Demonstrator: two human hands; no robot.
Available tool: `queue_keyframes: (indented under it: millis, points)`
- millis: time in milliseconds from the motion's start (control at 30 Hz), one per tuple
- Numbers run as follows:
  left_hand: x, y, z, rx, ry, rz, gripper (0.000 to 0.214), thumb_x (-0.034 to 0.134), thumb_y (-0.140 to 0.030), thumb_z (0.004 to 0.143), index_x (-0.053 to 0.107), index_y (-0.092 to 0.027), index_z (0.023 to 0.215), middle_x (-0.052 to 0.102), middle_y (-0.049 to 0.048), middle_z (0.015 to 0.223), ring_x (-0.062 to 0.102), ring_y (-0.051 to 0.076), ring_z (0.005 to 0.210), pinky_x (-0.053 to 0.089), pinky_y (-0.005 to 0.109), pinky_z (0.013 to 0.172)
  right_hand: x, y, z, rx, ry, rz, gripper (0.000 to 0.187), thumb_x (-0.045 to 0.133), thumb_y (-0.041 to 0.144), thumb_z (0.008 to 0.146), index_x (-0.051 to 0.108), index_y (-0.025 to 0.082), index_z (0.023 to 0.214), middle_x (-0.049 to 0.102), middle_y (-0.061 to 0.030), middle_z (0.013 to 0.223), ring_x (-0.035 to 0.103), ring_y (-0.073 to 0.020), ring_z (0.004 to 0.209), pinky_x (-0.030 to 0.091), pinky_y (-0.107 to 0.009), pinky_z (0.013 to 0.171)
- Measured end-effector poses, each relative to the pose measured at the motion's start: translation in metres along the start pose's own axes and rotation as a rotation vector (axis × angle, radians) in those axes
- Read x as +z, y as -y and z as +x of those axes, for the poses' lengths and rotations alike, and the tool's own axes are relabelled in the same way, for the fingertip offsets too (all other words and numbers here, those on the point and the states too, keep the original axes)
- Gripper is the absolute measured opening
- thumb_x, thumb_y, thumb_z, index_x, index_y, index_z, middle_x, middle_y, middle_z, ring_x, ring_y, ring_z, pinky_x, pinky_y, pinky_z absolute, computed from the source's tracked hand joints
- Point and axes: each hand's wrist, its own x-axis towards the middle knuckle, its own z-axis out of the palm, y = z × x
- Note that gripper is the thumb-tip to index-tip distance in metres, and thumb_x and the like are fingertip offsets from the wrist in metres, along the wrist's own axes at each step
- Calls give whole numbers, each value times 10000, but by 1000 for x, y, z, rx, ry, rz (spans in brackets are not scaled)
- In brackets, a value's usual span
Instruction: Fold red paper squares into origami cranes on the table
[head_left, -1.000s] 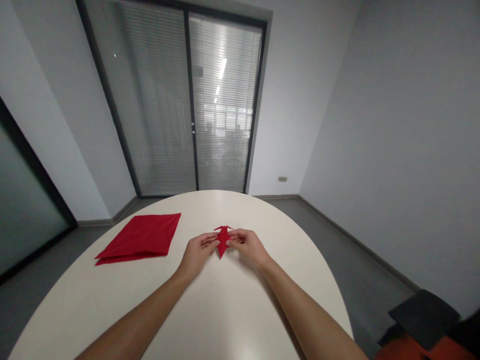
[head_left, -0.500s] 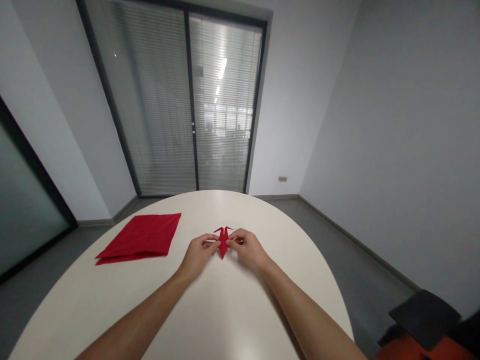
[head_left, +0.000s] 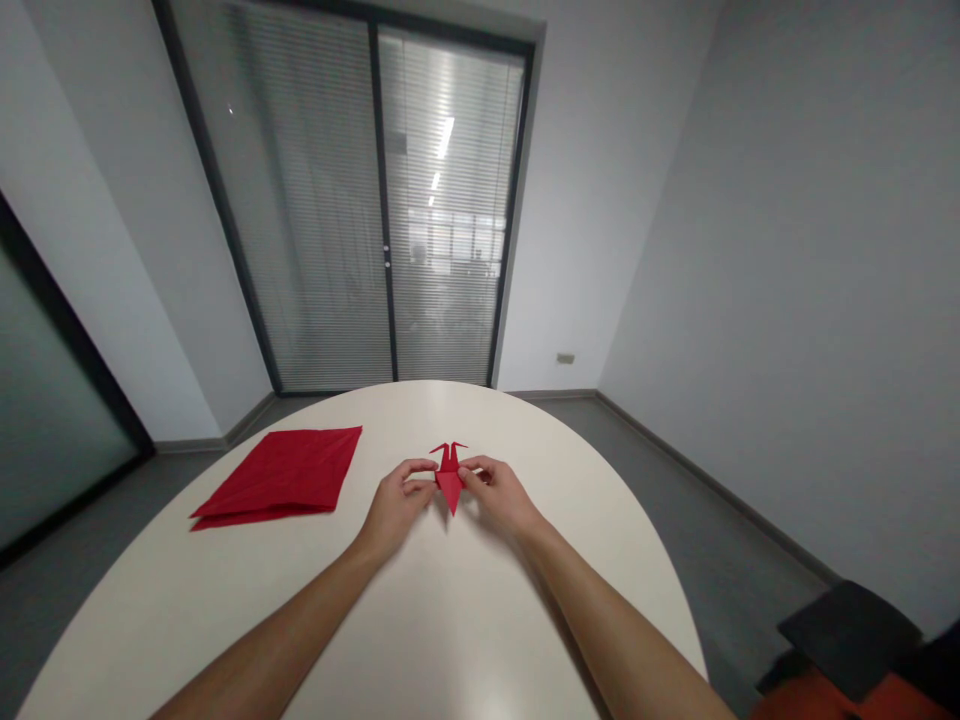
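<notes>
A small red folded-paper figure is between my hands, above the middle of the table. Two thin prongs with bent tips rise at its far end, and a broad pointed flap hangs toward me. My left hand pinches its left edge between thumb and fingers. On the opposite edge, my right hand grips it with thumb and forefinger. Parts of the paper behind the fingertips are hidden.
To the left on the round white table lies a large folded red sheet. Beyond the table stands a glass partition with blinds. A black and orange object is at the lower right.
The near flap of the paper figure has come down and spread wider, with a crease across its middle. Both hands have shifted slightly, still holding its sides.
</notes>
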Motion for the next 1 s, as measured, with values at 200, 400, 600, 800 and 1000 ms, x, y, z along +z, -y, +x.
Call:
queue_keyframes:
  millis: [200,400,600,800,1000]
  points:
    - [-2,2,2,-37,-80,-43,375,698,-266,667,589,-175,1014,714,17,779,689,179,684,500,257,614,-4,-5,-3,79,-47,-14,320,638,216,787,675,216,1105,678,-74,1084,615,-160,771,484,-327,752]
    - [-2,-1,2,-16,-80,-64,413,729,-293,656,576,-182,1023,714,28,865,703,181,703,532,272,639,1,-6,-8,89,100,87,536,768,255,702,573,203,1198,654,-12,893,602,-139,726,478,-310,729]
    - [-1,2,3,9,-59,-64,431,747,-335,662,575,-185,1027,659,92,1164,700,156,729,544,260,621,11,-1,-7,48,45,169,535,730,248,721,521,185,1209,669,19,777,611,-139,697,460,-306,719]
    - [-2,9,4,34,-65,-56,419,734,-283,679,559,-184,1047,612,74,1169,664,112,678,501,212,549,14,2,-7,73,37,234,553,730,231,689,507,193,1194,667,29,778,609,-132,666,456,-289,682]
    - [-1,9,2,37,-65,-26,407,705,-266,703,541,-192,1068,604,53,1128,547,49,534,379,169,425,18,4,-8,62,-11,244,534,717,226,701,505,218,1191,572,87,658,539,-117,596,417,-263,623]
